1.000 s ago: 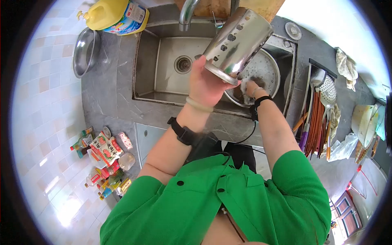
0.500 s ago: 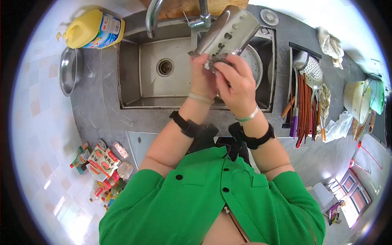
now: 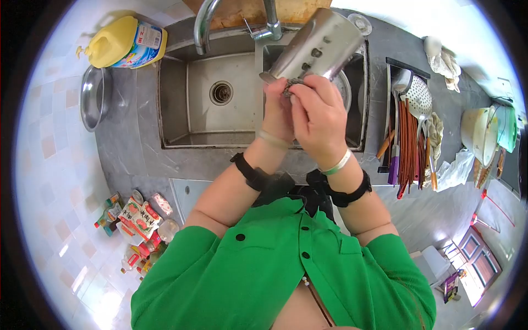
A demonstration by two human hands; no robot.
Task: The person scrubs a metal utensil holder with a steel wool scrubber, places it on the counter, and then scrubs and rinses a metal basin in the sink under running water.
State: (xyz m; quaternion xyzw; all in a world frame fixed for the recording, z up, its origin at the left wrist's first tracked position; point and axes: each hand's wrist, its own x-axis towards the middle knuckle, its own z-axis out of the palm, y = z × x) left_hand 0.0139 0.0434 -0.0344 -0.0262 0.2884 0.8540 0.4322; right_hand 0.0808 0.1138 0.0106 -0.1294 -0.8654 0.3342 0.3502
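A shiny steel chopstick holder (image 3: 324,44), a cylinder with a row of drain holes along its side, is tilted over the right part of the sink (image 3: 206,118). My left hand (image 3: 278,115) is closed on its near end, with the thumb up by the rim; most of those fingers are hidden. In the pinched fingers of my right hand (image 3: 322,118) is a grey steel wool scrubber (image 3: 293,84), pressed against the holder near that end. Under the holder, a round perforated metal basket shows only in part.
A chrome faucet (image 3: 204,27) arches over the sink. On the left stand a yellow detergent jug (image 3: 113,44) and a metal bowl (image 3: 94,99). To the right lie several brown chopsticks (image 3: 408,146) and a slotted skimmer (image 3: 419,96). A white cloth (image 3: 444,66) lies behind them.
The chopstick holder has shifted slightly to the right and turned a little, so fewer holes show. My right hand and the scrubber have moved slightly along its near end.
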